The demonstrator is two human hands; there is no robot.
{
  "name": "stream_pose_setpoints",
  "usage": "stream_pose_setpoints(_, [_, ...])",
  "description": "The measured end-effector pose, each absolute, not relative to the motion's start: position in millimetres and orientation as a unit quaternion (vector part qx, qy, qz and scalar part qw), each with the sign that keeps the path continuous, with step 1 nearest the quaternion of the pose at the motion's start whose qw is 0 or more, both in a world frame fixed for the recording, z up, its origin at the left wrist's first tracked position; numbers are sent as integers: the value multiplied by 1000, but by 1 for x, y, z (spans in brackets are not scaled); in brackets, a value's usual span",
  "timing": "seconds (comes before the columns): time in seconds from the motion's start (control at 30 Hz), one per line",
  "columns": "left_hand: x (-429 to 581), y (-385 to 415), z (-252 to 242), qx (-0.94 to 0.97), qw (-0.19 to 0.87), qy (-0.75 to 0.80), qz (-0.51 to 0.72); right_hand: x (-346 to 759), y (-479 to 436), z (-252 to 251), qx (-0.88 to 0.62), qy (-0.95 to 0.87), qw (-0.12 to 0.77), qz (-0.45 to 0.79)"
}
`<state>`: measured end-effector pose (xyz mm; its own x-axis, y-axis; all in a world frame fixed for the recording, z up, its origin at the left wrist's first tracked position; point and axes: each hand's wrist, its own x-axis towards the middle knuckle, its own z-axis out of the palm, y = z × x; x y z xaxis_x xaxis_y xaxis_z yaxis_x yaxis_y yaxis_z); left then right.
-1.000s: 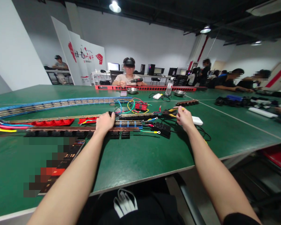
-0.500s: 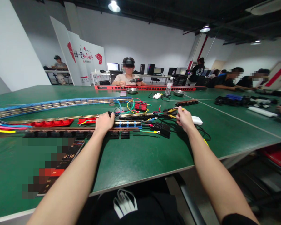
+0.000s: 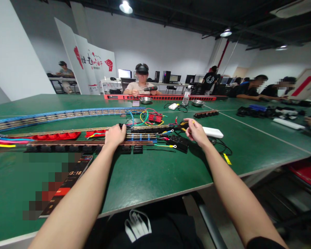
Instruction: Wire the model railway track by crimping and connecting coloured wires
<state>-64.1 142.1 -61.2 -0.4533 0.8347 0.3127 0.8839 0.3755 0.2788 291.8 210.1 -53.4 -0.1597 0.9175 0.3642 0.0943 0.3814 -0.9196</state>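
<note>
On the green counter (image 3: 147,173), the left fingers (image 3: 116,131) are clamping a black brass-lined strip (image 3: 150,130), apparently for steadiness, while the right fingers (image 3: 192,125) are holding yellow-handled pliers (image 3: 182,123).

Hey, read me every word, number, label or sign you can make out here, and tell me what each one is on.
"3:18", on the phone; pixelation may hide a digit before it.
Dark and red brush lettering, on the white panel: not clear enough to quote; its smaller print is too blurred.
Bottle label: too small to read.
White print on a standing person's black shirt: unreadable.
</note>
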Motion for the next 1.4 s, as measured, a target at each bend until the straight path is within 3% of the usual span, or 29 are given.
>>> stream_pose_setpoints(0.27, [-65,142,-61,-521,59,-825,-214,296,217,-55,-431,-616,583,307])
stream_pose_setpoints(0.83, [-65,142,-61,-519,56,-826,-213,293,215,-51,-443,-561,581,389])
stream_pose_setpoints(1.4, [-65,142,-62,-518,59,-828,-208,291,206,-37,-322,-366,538,688])
